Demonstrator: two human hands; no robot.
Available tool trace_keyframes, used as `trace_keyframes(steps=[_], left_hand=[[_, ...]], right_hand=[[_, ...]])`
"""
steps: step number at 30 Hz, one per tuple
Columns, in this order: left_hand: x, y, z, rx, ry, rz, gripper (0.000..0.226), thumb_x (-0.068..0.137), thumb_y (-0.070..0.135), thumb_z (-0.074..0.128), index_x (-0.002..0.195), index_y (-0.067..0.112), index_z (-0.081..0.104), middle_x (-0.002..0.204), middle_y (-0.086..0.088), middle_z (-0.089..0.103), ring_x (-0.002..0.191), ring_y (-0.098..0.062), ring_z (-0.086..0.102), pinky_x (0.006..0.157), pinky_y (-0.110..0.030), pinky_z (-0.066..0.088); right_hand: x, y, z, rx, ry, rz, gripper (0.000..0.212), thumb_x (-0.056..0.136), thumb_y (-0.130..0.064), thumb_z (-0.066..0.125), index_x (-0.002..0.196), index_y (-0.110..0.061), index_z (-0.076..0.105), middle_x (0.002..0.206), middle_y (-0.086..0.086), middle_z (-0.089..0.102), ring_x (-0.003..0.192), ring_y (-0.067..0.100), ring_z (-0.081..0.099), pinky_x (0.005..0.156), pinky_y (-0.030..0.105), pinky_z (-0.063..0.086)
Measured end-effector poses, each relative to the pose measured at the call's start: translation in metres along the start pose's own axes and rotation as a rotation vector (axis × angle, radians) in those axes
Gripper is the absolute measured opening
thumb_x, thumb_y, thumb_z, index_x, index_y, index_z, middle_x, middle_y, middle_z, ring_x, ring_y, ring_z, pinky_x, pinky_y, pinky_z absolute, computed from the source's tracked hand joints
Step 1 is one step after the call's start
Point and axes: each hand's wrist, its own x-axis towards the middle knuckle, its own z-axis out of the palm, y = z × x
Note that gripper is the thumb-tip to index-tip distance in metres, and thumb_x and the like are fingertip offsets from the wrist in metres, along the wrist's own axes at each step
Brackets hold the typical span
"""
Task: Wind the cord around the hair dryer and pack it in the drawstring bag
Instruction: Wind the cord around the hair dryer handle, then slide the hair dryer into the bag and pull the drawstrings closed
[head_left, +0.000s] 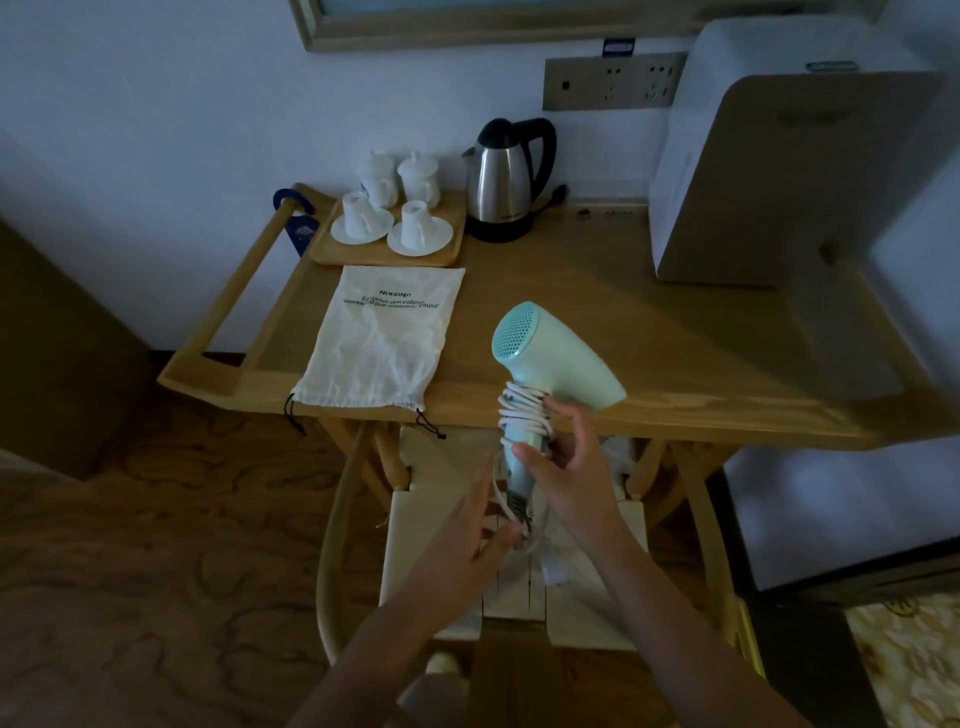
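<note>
A pale green hair dryer (553, 353) is held upright in front of the table's near edge, its grille facing left. My right hand (563, 462) grips its handle. A white cord (522, 415) is wound in several turns around the upper handle. My left hand (480, 535) holds the loose end of the cord and the plug just below the handle. A white drawstring bag (382, 338) with printed text lies flat on the wooden table (649, 332), to the left of the dryer, its black drawstrings hanging over the edge.
A steel electric kettle (501, 182) stands at the back. Left of it, a wooden tray (387, 234) carries white cups and saucers. A large white appliance (769, 171) fills the right side. A wooden chair (514, 566) sits under my hands.
</note>
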Motion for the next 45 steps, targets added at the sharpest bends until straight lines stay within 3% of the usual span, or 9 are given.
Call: trace_keyframes(steps=[5, 8, 13, 17, 20, 26, 29, 42, 45], left_hand=[[0.023, -0.027, -0.054, 0.409, 0.235, -0.063, 0.048, 0.093, 0.033, 0.049, 0.139, 0.025, 0.035, 0.135, 0.007, 0.046, 0.112, -0.004, 0.05, 0.095, -0.03, 0.045], [0.054, -0.056, -0.112, 0.631, 0.202, -0.107, 0.045, 0.094, 0.029, 0.048, 0.136, 0.015, 0.041, 0.137, -0.004, 0.044, 0.117, -0.018, 0.051, 0.098, -0.039, 0.044], [0.122, -0.101, -0.186, 0.952, 0.149, -0.165, 0.056, 0.096, 0.04, 0.038, 0.146, 0.018, 0.025, 0.155, -0.01, 0.021, 0.143, -0.026, 0.014, 0.114, -0.05, 0.02], [0.17, -0.135, -0.21, 1.106, 0.052, -0.164, 0.064, 0.091, 0.056, 0.019, 0.148, 0.03, 0.01, 0.159, -0.007, 0.008, 0.145, -0.024, 0.001, 0.115, -0.054, 0.009], [0.194, -0.165, -0.212, 1.185, -0.021, -0.158, 0.071, 0.083, 0.068, 0.009, 0.146, 0.039, -0.003, 0.16, -0.002, -0.001, 0.145, -0.023, -0.005, 0.112, -0.058, 0.0], [0.217, -0.195, -0.182, 1.258, -0.006, -0.199, 0.076, 0.076, 0.074, 0.006, 0.145, 0.042, 0.001, 0.159, -0.002, 0.001, 0.145, -0.027, 0.002, 0.106, -0.064, 0.011], [0.224, -0.189, -0.15, 1.258, 0.024, -0.188, 0.076, 0.077, 0.072, 0.004, 0.145, 0.041, 0.0, 0.159, -0.004, 0.003, 0.145, -0.028, 0.003, 0.105, -0.064, 0.012], [0.274, -0.129, 0.006, 1.23, -0.032, -0.16, 0.079, 0.077, 0.064, -0.011, 0.146, 0.028, -0.005, 0.158, -0.009, -0.015, 0.143, -0.029, -0.015, 0.104, -0.067, 0.003], [0.275, -0.113, 0.016, 1.047, 0.037, -0.07, 0.067, 0.086, 0.055, -0.004, 0.148, 0.028, -0.005, 0.158, -0.006, -0.012, 0.143, -0.022, -0.015, 0.109, -0.065, 0.002]], right_hand=[[0.022, 0.002, 0.003, -0.088, -0.001, -0.013, 0.046, 0.078, -0.023, 0.071, 0.101, -0.054, 0.046, 0.106, -0.011, 0.063, 0.093, 0.004, 0.066, 0.071, 0.018, 0.054], [0.036, 0.007, 0.007, -0.229, 0.004, -0.014, 0.047, 0.079, -0.024, 0.07, 0.104, -0.052, 0.042, 0.105, -0.022, 0.057, 0.096, -0.005, 0.061, 0.075, 0.015, 0.053], [0.056, 0.025, 0.023, -0.476, 0.075, -0.003, 0.046, 0.08, -0.032, 0.067, 0.119, -0.036, 0.042, 0.093, -0.031, 0.048, 0.085, -0.021, 0.053, 0.062, 0.001, 0.045], [0.075, 0.041, 0.033, -0.556, 0.094, 0.01, 0.056, 0.08, -0.032, 0.066, 0.106, -0.065, 0.03, 0.088, -0.032, 0.052, 0.081, -0.013, 0.057, 0.061, 0.007, 0.049], [0.089, 0.055, 0.033, -0.644, 0.115, -0.009, 0.063, 0.079, -0.029, 0.067, 0.107, -0.069, 0.027, 0.089, -0.03, 0.054, 0.08, -0.007, 0.058, 0.061, 0.007, 0.047], [0.107, 0.084, 0.019, -0.803, 0.153, -0.05, 0.053, 0.081, -0.02, 0.067, 0.129, -0.03, 0.047, 0.104, -0.01, 0.063, 0.089, 0.002, 0.057, 0.072, 0.002, 0.036], [0.113, 0.093, 0.009, -0.802, 0.146, -0.061, 0.049, 0.086, -0.018, 0.062, 0.132, -0.026, 0.045, 0.115, -0.002, 0.062, 0.102, 0.007, 0.056, 0.083, 0.01, 0.043], [0.1, 0.097, -0.065, -0.848, 0.165, -0.034, 0.047, 0.086, -0.021, 0.062, 0.131, -0.023, 0.049, 0.117, 0.01, 0.058, 0.105, 0.021, 0.055, 0.083, 0.032, 0.051], [0.095, 0.098, -0.082, -0.843, 0.165, -0.032, 0.043, 0.089, -0.031, 0.055, 0.13, -0.02, 0.05, 0.117, 0.008, 0.06, 0.105, 0.018, 0.056, 0.085, 0.03, 0.05]])
